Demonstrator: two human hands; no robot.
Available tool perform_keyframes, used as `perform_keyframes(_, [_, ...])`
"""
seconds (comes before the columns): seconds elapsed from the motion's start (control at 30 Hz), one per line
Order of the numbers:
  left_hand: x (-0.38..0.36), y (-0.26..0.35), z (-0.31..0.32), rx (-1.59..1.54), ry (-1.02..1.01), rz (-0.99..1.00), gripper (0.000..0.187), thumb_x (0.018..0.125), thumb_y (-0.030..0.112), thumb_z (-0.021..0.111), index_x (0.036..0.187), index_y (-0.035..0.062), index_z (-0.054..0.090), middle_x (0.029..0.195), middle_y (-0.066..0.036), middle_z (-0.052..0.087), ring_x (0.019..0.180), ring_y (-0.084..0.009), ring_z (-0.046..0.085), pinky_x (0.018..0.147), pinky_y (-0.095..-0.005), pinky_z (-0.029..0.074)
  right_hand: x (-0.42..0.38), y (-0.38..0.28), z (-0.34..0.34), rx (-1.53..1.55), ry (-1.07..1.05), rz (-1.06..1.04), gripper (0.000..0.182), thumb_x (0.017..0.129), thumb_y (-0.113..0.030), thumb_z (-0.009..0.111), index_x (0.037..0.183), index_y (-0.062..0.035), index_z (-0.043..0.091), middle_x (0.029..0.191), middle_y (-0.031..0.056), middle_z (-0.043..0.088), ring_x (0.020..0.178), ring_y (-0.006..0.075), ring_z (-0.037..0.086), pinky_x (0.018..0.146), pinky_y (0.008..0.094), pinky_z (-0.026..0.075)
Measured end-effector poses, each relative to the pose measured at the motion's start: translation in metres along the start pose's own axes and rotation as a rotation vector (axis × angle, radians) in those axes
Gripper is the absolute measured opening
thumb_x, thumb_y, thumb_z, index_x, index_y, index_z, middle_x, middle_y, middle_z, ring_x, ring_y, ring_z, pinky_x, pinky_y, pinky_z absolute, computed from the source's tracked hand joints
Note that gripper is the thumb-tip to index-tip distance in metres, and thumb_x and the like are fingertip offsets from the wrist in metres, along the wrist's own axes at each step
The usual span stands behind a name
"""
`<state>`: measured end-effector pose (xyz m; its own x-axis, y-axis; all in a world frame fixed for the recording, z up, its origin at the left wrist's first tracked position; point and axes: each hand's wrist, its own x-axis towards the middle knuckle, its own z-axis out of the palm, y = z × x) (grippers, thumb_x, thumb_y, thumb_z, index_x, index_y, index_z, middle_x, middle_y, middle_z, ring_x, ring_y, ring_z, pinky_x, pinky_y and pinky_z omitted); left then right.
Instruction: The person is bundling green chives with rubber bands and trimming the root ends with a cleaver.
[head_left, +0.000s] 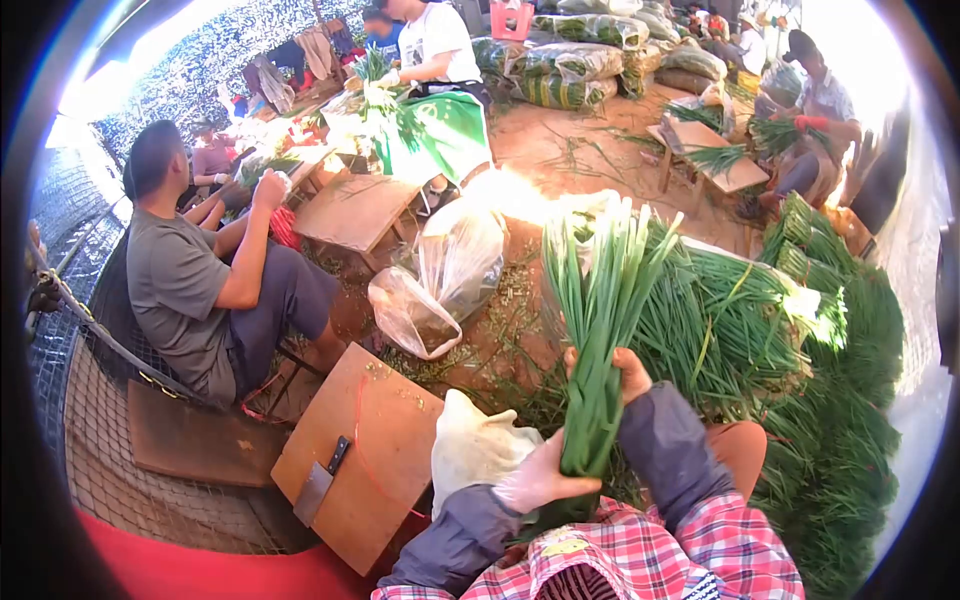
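A bunch of garlic chives (597, 370) stands nearly upright in front of me, pale stem ends at the top and green leaves at the bottom. My right hand (628, 374) is closed around its middle, with fingers wrapping behind it. Low on the leafy end, my left hand (548, 477) grips it with the thumb across the front; its other fingers are partly hidden. A big heap of the same chives (720, 325) lies just beyond my right arm. Left of my left hand is a crumpled whitish cloth or bag (480, 445).
A cleaver (325, 480) rests on a wooden board (370, 440) at my left. Ahead lies a clear plastic bag (450, 275). A seated person (185, 270) is at left, another (815, 110) at far right. Filled sacks (565, 75) are stacked behind. More chives (830, 430) line the right.
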<state>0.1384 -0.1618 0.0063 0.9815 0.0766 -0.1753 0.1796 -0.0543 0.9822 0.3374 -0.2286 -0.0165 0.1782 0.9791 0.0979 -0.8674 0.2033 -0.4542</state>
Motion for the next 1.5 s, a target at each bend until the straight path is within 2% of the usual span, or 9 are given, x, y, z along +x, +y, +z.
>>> perform_keyframes(0.2, [0.004,-0.036,-0.073,-1.080,0.095,0.224,0.086,0.072,0.040,0.075,0.141,0.0155,0.030,0.140,-0.018,0.036,0.126,-0.0363,0.038,0.100,-0.0495,0.036,-0.023,-0.043,0.014,-0.268,-0.004,0.475,0.063,0.066,-0.024,0.072,0.119,0.0008,0.051,0.103,0.0179,0.061,0.089,0.0277,0.063,0.081,0.0402,0.052])
perform_keyframes(0.37, [0.024,-0.056,-0.051,-1.260,0.195,0.386,0.104,0.064,0.052,0.075,0.142,0.0080,0.021,0.142,-0.023,0.029,0.127,-0.0339,0.038,0.103,-0.0472,0.037,-0.067,0.029,-0.016,-0.128,0.162,0.881,0.065,0.067,-0.022,0.074,0.122,0.0028,0.049,0.110,0.0228,0.061,0.096,0.0310,0.062,0.086,0.0422,0.051])
perform_keyframes(0.57, [0.014,-0.064,-0.033,-1.252,0.308,0.215,0.051,0.089,0.021,0.058,0.132,0.0013,0.039,0.126,-0.016,0.050,0.112,-0.0260,0.053,0.095,-0.0379,0.045,-0.065,0.041,0.011,-0.144,0.467,0.704,0.059,0.080,-0.031,0.069,0.128,-0.0045,0.047,0.116,0.0124,0.060,0.094,0.0228,0.063,0.082,0.0339,0.053])
perform_keyframes(0.6, [0.015,-0.066,-0.033,-1.219,0.335,0.167,0.046,0.090,0.020,0.058,0.129,0.0000,0.044,0.121,-0.014,0.056,0.107,-0.0242,0.057,0.092,-0.0359,0.047,-0.061,0.031,0.033,0.040,0.269,0.488,0.068,0.080,-0.032,0.070,0.135,-0.0065,0.040,0.122,0.0102,0.056,0.103,0.0200,0.059,0.089,0.0308,0.049])
perform_keyframes(0.73, [0.024,-0.057,-0.022,-1.126,0.538,0.087,0.029,0.088,0.014,0.060,0.115,0.0053,0.057,0.104,-0.009,0.064,0.095,-0.0206,0.062,0.085,-0.0331,0.050,-0.050,0.034,0.052,-0.945,0.312,0.486,0.074,0.075,-0.022,0.074,0.136,-0.0018,0.036,0.124,0.0108,0.053,0.110,0.0187,0.052,0.096,0.0312,0.040])
perform_keyframes(1.0, [0.019,-0.068,-0.026,-1.319,0.263,0.269,0.069,0.079,0.013,0.066,0.138,0.0072,0.031,0.134,-0.018,0.043,0.120,-0.0323,0.046,0.097,-0.0436,0.043,-0.055,0.005,0.014,-0.291,0.498,0.482,0.048,0.078,-0.018,0.069,0.119,-0.0003,0.052,0.106,0.0128,0.064,0.087,0.0213,0.066,0.080,0.0347,0.054])
perform_keyframes(1.37, [0.038,-0.060,-0.016,-1.318,-0.011,0.325,0.086,0.072,0.026,0.073,0.142,0.0168,0.024,0.130,-0.017,0.048,0.119,-0.0356,0.047,0.102,-0.0499,0.037,-0.044,0.015,0.004,-0.705,0.397,0.883,0.053,0.082,-0.045,0.065,0.111,-0.0014,0.060,0.099,0.0092,0.066,0.083,0.0156,0.063,0.074,0.0304,0.051])
perform_keyframes(1.47, [0.041,-0.074,-0.021,-1.295,0.065,0.295,0.078,0.077,0.025,0.067,0.142,0.0154,0.025,0.123,-0.017,0.053,0.112,-0.0344,0.052,0.098,-0.0496,0.040,-0.039,-0.007,0.014,-1.382,0.361,0.355,0.046,0.084,-0.036,0.065,0.111,0.0007,0.060,0.100,0.0083,0.064,0.089,0.0143,0.060,0.079,0.0299,0.048])
perform_keyframes(1.5, [0.040,-0.066,-0.023,-1.315,0.120,0.251,0.077,0.077,0.023,0.067,0.141,0.0158,0.026,0.120,-0.016,0.055,0.110,-0.0339,0.054,0.097,-0.0492,0.042,-0.039,-0.014,0.030,-1.217,0.359,0.236,0.039,0.085,-0.029,0.066,0.111,-0.0003,0.060,0.099,0.0059,0.065,0.091,0.0130,0.059,0.083,0.0307,0.047])
